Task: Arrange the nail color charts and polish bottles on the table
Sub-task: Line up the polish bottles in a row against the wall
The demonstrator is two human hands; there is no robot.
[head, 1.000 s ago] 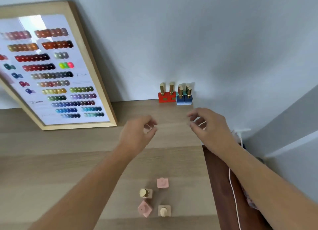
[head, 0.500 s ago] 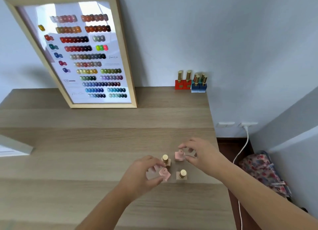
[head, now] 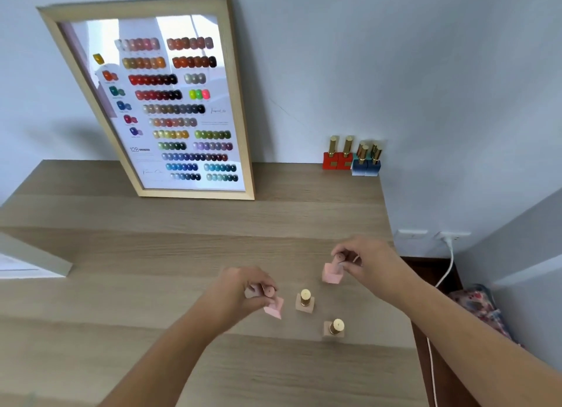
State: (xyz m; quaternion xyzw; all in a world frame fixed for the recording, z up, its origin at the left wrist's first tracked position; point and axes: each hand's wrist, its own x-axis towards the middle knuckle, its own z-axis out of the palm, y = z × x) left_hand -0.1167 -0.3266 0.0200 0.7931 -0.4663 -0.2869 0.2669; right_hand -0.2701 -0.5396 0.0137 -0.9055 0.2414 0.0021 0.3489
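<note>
Two pink polish bottles sit in the person's grip just right of the frame's centre: the left pink bottle (head: 274, 308), tilted, and the right pink bottle (head: 331, 274), both seemingly lifted off the wooden table (head: 152, 285). Between and below them stand two beige bottles with gold caps, one at centre (head: 305, 302) and one lower right (head: 334, 329), upright and untouched. By my reading the job is partway: the framed colour chart (head: 170, 102) already leans on the wall at upper left, and two red bottles (head: 338, 157) and a cluster of blue bottles (head: 366, 163) are lined up against the wall at the table's far right corner; the four pale bottles remain to be placed. The left hand (head: 240, 294) is pinched closed around its bottle's cap; the right hand (head: 368, 260) likewise clamps the other's cap between fingertips.
</note>
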